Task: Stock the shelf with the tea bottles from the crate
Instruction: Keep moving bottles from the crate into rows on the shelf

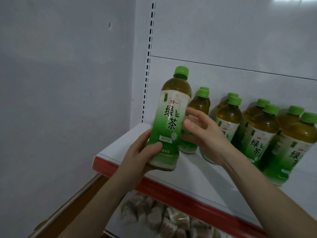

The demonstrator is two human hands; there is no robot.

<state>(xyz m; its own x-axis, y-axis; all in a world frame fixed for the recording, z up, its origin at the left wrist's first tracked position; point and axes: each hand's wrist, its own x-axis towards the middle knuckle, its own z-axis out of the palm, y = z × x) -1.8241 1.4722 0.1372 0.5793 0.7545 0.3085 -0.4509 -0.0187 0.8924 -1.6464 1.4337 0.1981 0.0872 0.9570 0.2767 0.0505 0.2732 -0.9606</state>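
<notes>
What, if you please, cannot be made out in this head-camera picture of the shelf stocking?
Head view:
The crate: outside the frame.
Rear green-capped plastic tea bottles: labels hidden by the front row.
Rightmost tea bottle: cut by the right edge.
Brownish packets under the red-edged white shelf: too blurred to identify.
Right hand: whether it grips the held tea bottle is unclear.

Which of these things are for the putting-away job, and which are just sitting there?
For the job: held bottle, left hand, right hand, shelf, shelved bottles.
Just there: packets underneath, wall.
</notes>
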